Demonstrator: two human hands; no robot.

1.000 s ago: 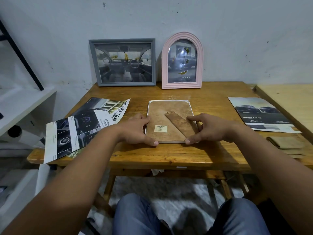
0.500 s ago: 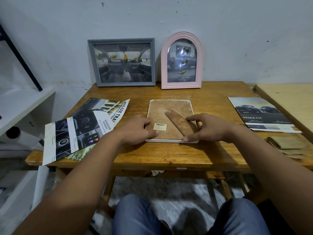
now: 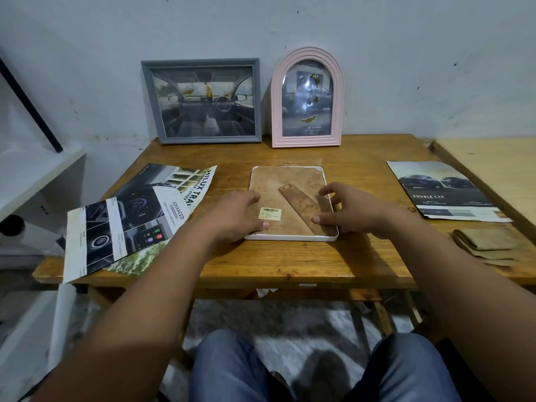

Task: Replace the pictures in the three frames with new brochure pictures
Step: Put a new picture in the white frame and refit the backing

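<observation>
Near the table front edge, bare wood around it, the white frame lies face down; left hand and right hand rest spread on its backing.

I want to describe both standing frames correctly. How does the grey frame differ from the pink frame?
The grey frame is rectangular and wide; the pink frame is arched and tall. The grey frame shows a car interior; the pink frame shows a dim picture with a Toyota logo. Both stand upright against the wall at the back of the table.
</observation>
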